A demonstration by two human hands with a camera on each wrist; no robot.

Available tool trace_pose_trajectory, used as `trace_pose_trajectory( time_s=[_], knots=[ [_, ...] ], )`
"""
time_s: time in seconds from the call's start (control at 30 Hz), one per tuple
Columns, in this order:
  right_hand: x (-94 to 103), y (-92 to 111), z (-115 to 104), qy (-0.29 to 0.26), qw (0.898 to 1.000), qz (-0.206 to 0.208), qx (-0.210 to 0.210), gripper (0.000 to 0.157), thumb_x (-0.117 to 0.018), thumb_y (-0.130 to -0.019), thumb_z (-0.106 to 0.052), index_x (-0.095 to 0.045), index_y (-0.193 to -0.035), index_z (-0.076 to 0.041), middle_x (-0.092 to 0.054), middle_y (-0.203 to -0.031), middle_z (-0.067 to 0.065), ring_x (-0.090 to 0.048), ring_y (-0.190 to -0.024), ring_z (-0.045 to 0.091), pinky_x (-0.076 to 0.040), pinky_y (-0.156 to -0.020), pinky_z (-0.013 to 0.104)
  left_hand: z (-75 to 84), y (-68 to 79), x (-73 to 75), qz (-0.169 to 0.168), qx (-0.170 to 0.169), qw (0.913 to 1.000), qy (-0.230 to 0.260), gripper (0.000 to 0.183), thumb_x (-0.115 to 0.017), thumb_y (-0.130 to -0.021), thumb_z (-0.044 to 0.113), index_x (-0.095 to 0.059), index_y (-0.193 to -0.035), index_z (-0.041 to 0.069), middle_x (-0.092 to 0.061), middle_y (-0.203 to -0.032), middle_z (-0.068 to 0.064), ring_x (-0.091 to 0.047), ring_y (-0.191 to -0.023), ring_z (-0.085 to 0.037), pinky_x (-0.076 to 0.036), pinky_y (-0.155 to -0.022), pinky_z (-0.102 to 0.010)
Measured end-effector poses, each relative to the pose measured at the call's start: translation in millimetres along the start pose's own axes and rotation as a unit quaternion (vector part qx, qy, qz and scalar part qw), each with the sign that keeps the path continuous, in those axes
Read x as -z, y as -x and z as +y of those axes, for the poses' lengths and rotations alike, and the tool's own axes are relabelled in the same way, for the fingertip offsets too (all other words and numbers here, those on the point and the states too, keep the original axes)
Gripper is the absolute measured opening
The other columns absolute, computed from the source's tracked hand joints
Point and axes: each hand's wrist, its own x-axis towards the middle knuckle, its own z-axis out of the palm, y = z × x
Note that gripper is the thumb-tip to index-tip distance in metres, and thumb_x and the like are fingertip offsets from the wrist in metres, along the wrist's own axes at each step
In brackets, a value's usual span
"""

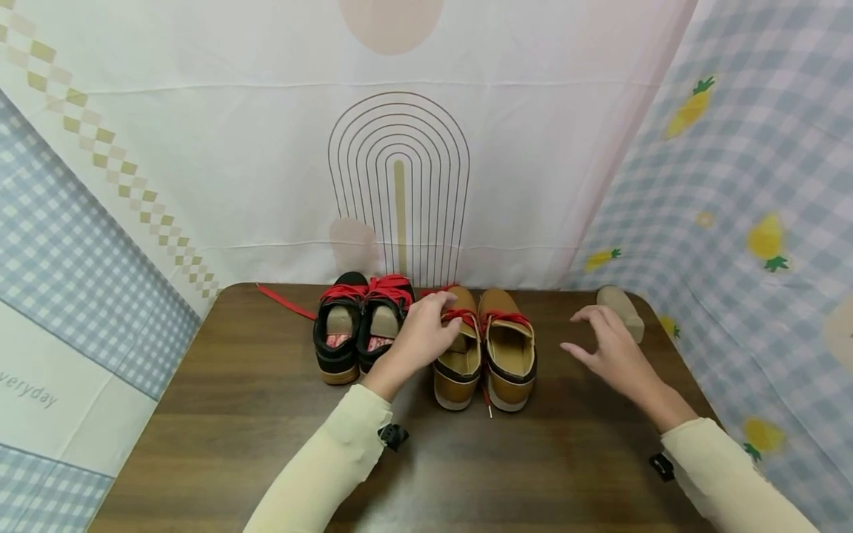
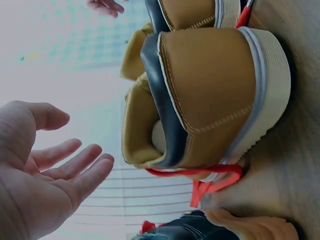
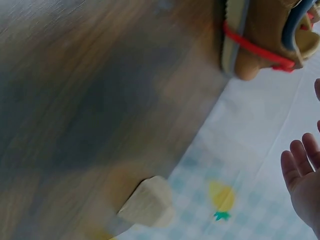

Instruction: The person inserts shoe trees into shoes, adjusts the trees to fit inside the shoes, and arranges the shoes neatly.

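Note:
My left hand [image 1: 423, 337] hovers over the left tan shoe [image 1: 455, 391], thumb and fingers apart and gently bent, holding nothing. Inside that shoe, in the left wrist view, shows a pale rounded piece [image 2: 158, 137]. The matching tan shoe [image 1: 512, 388] stands just to the right, heel toward me; both have red laces. Over the right part of the table is my right hand [image 1: 616, 355], its fingers loosely curved around nothing. Just beyond it, a beige shoe-shaped block [image 1: 620, 307] lies near the back right corner; the right wrist view shows its blunt end.
Left of the tan pair stands a pair of black shoes [image 1: 335, 361] with red laces and beige blocks [image 1: 340, 320] inside. One red lace [image 1: 286, 300] trails left along the wooden table [image 1: 253, 444]. Patterned cloth [image 1: 266, 170] hangs behind and at both sides.

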Motion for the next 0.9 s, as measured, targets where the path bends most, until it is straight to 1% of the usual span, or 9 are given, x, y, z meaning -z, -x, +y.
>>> trace_pose_trajectory(
  time_s=[0.17, 0.33, 0.4, 0.47, 0.53, 0.6, 0.73, 0.9],
  knots=[
    [4.1, 11, 20, 0.017, 1.000, -0.005, -0.007, 0.061, -0.096, -0.065, -0.005, -0.060, -0.113, 0.006, -0.061, -0.111, 0.021, -0.058, -0.104, 0.036, -0.047, -0.084, 0.045, 13.3, -5.2, -6.8, -0.013, -0.017, 0.9996, -0.017, 0.037, -0.069, -0.098, 0.016, -0.065, -0.133, 0.004, -0.069, -0.129, -0.014, -0.067, -0.116, -0.029, -0.056, -0.095, -0.044],
    [4.5, 24, 39, 0.032, 0.999, -0.021, -0.014, 0.060, -0.096, -0.066, -0.004, -0.060, -0.114, 0.006, -0.059, -0.107, 0.020, -0.056, -0.092, 0.031, -0.048, -0.075, 0.046, 24.1, -10.6, -13.5, -0.023, -0.033, 0.9989, -0.026, 0.037, -0.072, -0.097, 0.016, -0.066, -0.131, 0.005, -0.070, -0.128, -0.013, -0.066, -0.118, -0.030, -0.056, -0.095, -0.043],
    [4.3, 28, 45, 0.034, 0.999, -0.024, -0.024, 0.059, -0.095, -0.066, -0.004, -0.060, -0.113, 0.006, -0.059, -0.106, 0.020, -0.056, -0.091, 0.032, -0.047, -0.074, 0.047, 26.9, -12.8, -16.1, -0.022, -0.039, 0.9986, -0.029, 0.036, -0.072, -0.097, 0.016, -0.067, -0.130, 0.005, -0.071, -0.125, -0.013, -0.067, -0.114, -0.029, -0.056, -0.093, -0.041],
    [5.0, 32, 50, 0.032, 0.998, -0.025, -0.037, 0.059, -0.094, -0.067, -0.003, -0.059, -0.113, 0.006, -0.059, -0.106, 0.021, -0.056, -0.093, 0.035, -0.047, -0.075, 0.049, 29.1, -15.2, -19.0, -0.025, -0.041, 0.9985, -0.025, 0.035, -0.072, -0.097, 0.017, -0.068, -0.129, 0.005, -0.072, -0.120, -0.013, -0.068, -0.108, -0.026, -0.057, -0.088, -0.037],
    [4.9, 36, 53, 0.032, 0.998, -0.027, -0.051, 0.058, -0.094, -0.069, -0.002, -0.058, -0.113, 0.008, -0.059, -0.106, 0.023, -0.056, -0.096, 0.039, -0.048, -0.077, 0.052, 29.9, -17.3, -22.5, -0.028, -0.030, 0.9991, -0.012, 0.033, -0.072, -0.097, 0.017, -0.068, -0.129, 0.006, -0.073, -0.119, -0.010, -0.069, -0.105, -0.022, -0.058, -0.085, -0.033],
    [4.5, 39, 57, 0.031, 0.997, -0.025, -0.068, 0.057, -0.093, -0.070, -0.001, -0.057, -0.114, 0.008, -0.058, -0.108, 0.025, -0.055, -0.099, 0.042, -0.048, -0.080, 0.055, 30.0, -19.4, -26.4, -0.031, -0.010, 0.9993, 0.015, 0.032, -0.071, -0.098, 0.017, -0.069, -0.128, 0.007, -0.073, -0.119, -0.010, -0.069, -0.104, -0.020, -0.058, -0.084, -0.032],
    [3.5, 42, 64, 0.024, 0.995, -0.015, -0.101, 0.057, -0.091, -0.073, 0.000, -0.056, -0.116, 0.010, -0.055, -0.111, 0.027, -0.052, -0.104, 0.045, -0.044, -0.085, 0.059, 30.7, -23.6, -35.6, -0.027, 0.025, 0.9980, 0.052, 0.033, -0.071, -0.098, 0.016, -0.068, -0.130, 0.008, -0.071, -0.126, -0.009, -0.068, -0.112, -0.022, -0.058, -0.090, -0.036],
    [3.8, 44, 76, 0.022, 0.987, -0.001, -0.161, 0.053, -0.088, -0.078, -0.001, -0.055, -0.119, 0.010, -0.053, -0.116, 0.030, -0.048, -0.109, 0.048, -0.040, -0.090, 0.063, 32.6, -28.0, -46.5, -0.023, 0.044, 0.9980, 0.039, 0.041, -0.072, -0.098, 0.016, -0.063, -0.137, 0.007, -0.066, -0.137, -0.012, -0.065, -0.119, -0.026, -0.056, -0.093, -0.039]
  ],
)
